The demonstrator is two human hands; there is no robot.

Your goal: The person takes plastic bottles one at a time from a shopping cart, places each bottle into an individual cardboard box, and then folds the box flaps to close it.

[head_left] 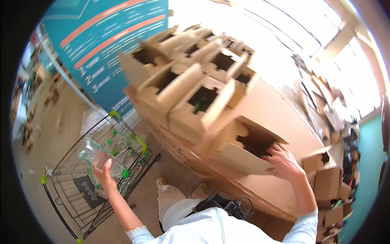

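In my left hand point(105, 171) is a clear plastic bottle point(94, 151) with a green cap, tilted so the cap points down toward me. It hangs over a wire shopping cart point(77, 171) with green corner pieces. Several more clear bottles point(122, 142) with green caps lie inside the cart. My right hand point(283, 161) is at the right edge of an open brown cardboard box point(248, 158), its fingers bent over the rim; blur hides whether they grip it. The inside of this box is dark.
More open cardboard boxes point(178, 89) stand grouped on the big cardboard surface point(272, 110), one with something green inside. Behind the cart stands a teal printed panel point(105, 44). Loose boxes point(328, 183) pile up at the right, by a teal wall point(371, 162).
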